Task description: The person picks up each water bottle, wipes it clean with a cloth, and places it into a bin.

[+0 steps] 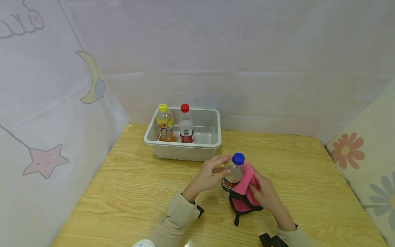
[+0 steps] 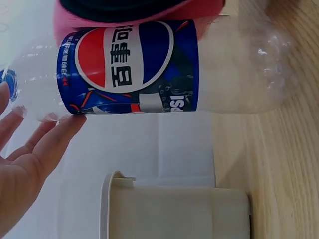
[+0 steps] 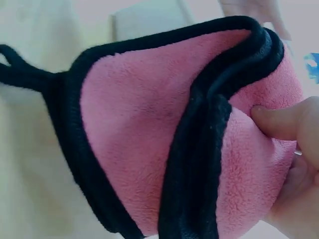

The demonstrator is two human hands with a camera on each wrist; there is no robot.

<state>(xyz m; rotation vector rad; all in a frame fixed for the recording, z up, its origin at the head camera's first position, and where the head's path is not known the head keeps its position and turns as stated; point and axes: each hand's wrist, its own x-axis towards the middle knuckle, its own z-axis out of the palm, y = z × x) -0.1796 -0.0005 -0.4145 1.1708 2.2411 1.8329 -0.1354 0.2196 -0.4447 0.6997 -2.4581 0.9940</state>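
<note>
Bottle (image 1: 235, 173) is standing on the surface (image 1: 139, 185), left hand (image 1: 210, 175) touching it with straight fingers, right hand (image 1: 265, 193) pressing cloth (image 1: 243, 195); harder rubbing may be tipping it.

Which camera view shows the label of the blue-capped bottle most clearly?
The left wrist view: the bottle label fills the frame, sideways, its logo sharp. The head view shows only a small strip of it beside the pink cloth. The right wrist view shows only cloth, no label.
</note>
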